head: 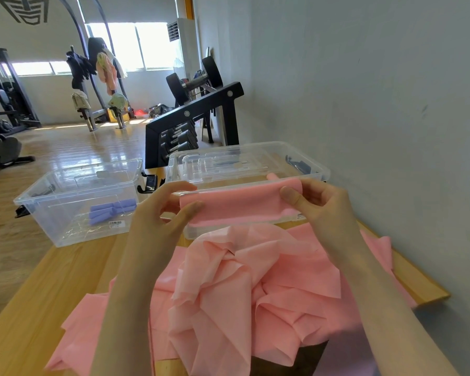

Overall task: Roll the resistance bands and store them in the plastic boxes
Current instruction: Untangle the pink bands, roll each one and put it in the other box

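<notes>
A pink resistance band point(239, 204) is stretched flat between my hands, raised in front of the right plastic box point(319, 173). My left hand point(163, 213) pinches its left end with thumb and fingers. My right hand point(318, 204) pinches its right end. The band's long loose remainder point(242, 289) lies crumpled on the wooden table point(46, 289) below. The left plastic box point(73, 202) holds a rolled purple band point(111, 210). Inside the right box lies a clear lid.
A grey wall point(391, 104) runs close along the table's right edge. Behind the boxes stands a black dumbbell rack point(193, 115). Gym machines and a wooden floor fill the room to the left.
</notes>
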